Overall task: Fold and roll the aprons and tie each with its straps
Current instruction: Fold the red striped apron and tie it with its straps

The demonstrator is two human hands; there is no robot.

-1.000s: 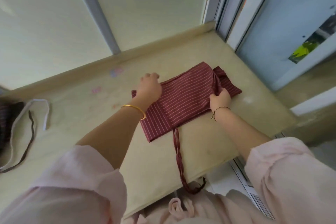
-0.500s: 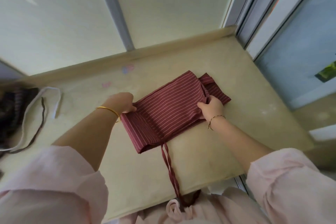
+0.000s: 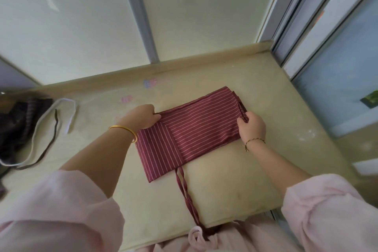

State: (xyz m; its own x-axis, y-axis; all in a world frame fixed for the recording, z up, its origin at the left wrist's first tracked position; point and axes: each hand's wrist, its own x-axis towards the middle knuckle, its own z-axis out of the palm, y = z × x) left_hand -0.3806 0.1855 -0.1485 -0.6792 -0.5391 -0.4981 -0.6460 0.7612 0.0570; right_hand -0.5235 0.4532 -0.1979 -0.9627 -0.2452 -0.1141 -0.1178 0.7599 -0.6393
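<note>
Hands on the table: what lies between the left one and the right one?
Head view: the folded red striped apron fills the whole stretch. The left hand grips one end, the right hand grips the other.

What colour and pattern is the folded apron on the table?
The apron is dark red with thin white stripes; head view.

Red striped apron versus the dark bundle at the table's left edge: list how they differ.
The red striped apron lies folded flat; the dark bundle is a crumpled heap.
The left hand and right hand grip the red striped apron's ends; nothing touches the dark bundle.
The red striped apron's straps hang over the table's near edge; the dark bundle's white strap lies looped on it.
Shared: both rest on the table, untied.
</note>
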